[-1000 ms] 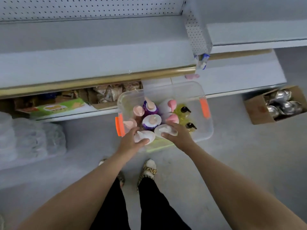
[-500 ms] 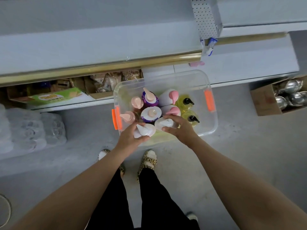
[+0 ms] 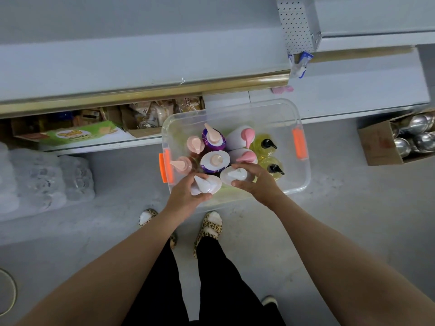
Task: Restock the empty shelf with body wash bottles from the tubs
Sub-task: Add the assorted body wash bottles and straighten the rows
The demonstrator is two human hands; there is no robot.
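Observation:
A clear plastic tub (image 3: 270, 111) with orange latches stands on the floor in front of the shelving. Several pump bottles stand upright inside: purple ones (image 3: 213, 140), white ones with pink pumps (image 3: 240, 140), yellow ones with black pumps (image 3: 266, 144). My left hand (image 3: 186, 196) wraps around a white bottle (image 3: 207, 184) at the tub's near edge. My right hand (image 3: 256, 182) grips a second white bottle (image 3: 235, 175) beside it. A bare grey shelf (image 3: 117, 64) with a gold front strip runs above the tub.
The bottom shelf holds a green box (image 3: 77, 135) and snack packets (image 3: 155, 111). Wrapped bottle packs (image 3: 42, 182) sit on the floor at left. A cardboard box (image 3: 376, 144) of shiny steel items sits at right. My feet in leopard slippers (image 3: 209, 225) stand just behind the tub.
The view has tilted down and closer to the tub. Both hands stay on the two white bottles and have closed more tightly around them.

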